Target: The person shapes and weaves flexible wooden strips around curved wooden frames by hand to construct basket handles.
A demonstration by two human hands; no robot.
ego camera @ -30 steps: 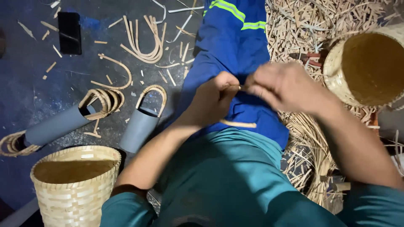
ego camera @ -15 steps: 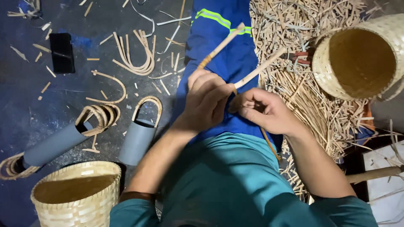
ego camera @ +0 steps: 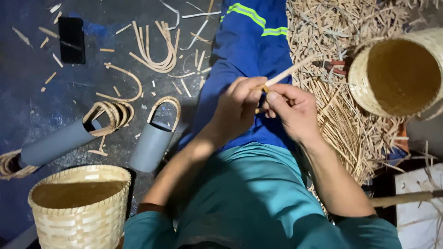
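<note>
Both hands meet over your lap: left hand point(ego camera: 237, 108) and right hand point(ego camera: 290, 108) each pinched shut on one bamboo strip point(ego camera: 288, 73). Strip: long axis running up and right from your fingertips, toward the woven basket point(ego camera: 369, 99) lying on the straw pile point(ego camera: 332, 124). Blue trouser leg point(ego camera: 249, 50) beneath.

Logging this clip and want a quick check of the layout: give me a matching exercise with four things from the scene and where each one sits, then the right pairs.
Things:
1. black phone
2. woven basket standing upright
3. woven basket lying on its side
4. thin bamboo strip

Places:
A. on the pile of cut strips, upper right
B. pinched between left hand and right hand
C. on the dark floor, upper left
D. lower left corner

Pairs: 1-C, 2-D, 3-A, 4-B
</note>
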